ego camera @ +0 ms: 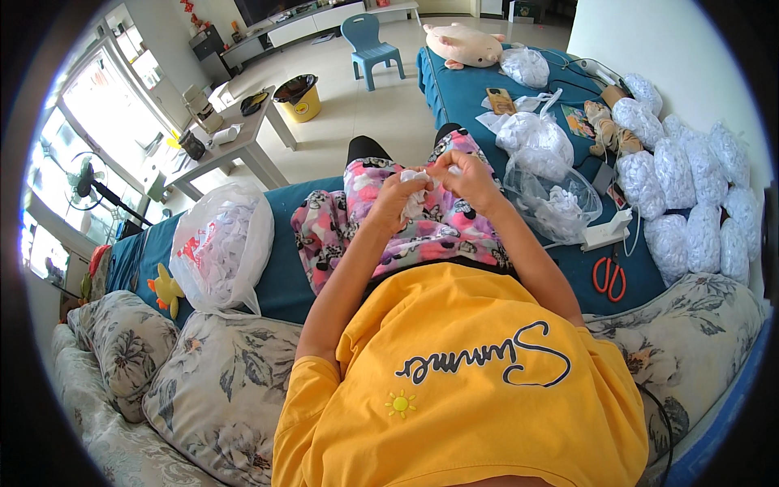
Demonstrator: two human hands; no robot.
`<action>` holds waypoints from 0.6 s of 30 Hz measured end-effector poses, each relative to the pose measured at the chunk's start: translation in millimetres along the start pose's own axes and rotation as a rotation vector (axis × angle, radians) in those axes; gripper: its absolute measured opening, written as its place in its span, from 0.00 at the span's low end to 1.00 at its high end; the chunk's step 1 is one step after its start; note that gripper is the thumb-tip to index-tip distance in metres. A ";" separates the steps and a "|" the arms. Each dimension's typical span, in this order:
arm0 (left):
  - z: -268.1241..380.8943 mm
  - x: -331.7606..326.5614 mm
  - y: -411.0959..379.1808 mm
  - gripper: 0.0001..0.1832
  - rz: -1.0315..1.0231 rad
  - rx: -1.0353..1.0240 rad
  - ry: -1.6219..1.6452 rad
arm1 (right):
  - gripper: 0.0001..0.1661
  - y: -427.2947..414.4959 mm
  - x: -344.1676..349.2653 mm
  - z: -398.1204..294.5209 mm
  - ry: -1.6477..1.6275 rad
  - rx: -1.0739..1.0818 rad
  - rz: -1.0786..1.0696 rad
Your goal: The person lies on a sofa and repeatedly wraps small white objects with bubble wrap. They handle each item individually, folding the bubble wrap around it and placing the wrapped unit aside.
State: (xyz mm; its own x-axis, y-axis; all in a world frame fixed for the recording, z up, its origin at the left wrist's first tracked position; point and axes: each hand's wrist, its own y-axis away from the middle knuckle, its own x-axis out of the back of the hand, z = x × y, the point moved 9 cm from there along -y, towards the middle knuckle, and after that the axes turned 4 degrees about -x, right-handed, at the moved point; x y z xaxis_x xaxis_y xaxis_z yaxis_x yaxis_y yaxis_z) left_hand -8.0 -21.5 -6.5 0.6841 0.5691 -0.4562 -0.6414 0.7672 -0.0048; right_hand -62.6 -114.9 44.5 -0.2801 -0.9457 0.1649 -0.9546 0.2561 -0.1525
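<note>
Over my lap lies a patterned fleece blanket (389, 255), and both hands are raised above it. My left hand (398, 195) is closed around a crumpled bunch of thin white material (415, 204). Close beside it, my right hand (465, 176) pinches a small white piece with thumb and fingers; whether this joins the bunch cannot be told. At the left stands an open plastic bag (222, 249) full of white strips. To the right, a clear plastic bag (554, 201) holds some white pieces, next to a knotted white bag (529, 137).
Red-handled scissors (609, 280) and a white power strip (607, 231) lie on the sofa at the right. Beyond them are several stacked white bundles (669, 176). A phone (500, 101) and a pig plush (462, 45) are farther forward. Floral cushions (225, 377) are behind.
</note>
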 end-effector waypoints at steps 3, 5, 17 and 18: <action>1.6 -4.6 0.7 0.11 -0.005 -0.014 0.011 | 0.07 -5.1 -2.2 -2.4 0.291 0.263 0.140; -1.5 0.3 0.4 0.11 -0.013 0.031 0.106 | 0.07 -7.1 7.2 8.1 0.109 0.120 0.182; -11.3 5.2 3.0 0.18 0.039 0.158 0.136 | 0.08 -6.5 -1.0 33.3 -0.385 -0.244 -0.062; -8.7 2.6 4.4 0.17 0.033 0.161 0.125 | 0.08 -6.9 -0.8 34.4 -0.379 -0.245 -0.063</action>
State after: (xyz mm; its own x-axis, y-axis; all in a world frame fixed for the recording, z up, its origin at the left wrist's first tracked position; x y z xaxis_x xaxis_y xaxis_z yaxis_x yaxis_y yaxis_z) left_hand -12.1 -19.2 -15.5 0.6083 0.5614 -0.5610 -0.5924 0.7916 0.1499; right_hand -52.3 -122.8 11.8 -0.2068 -0.9559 -0.2087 -0.9774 0.1920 0.0889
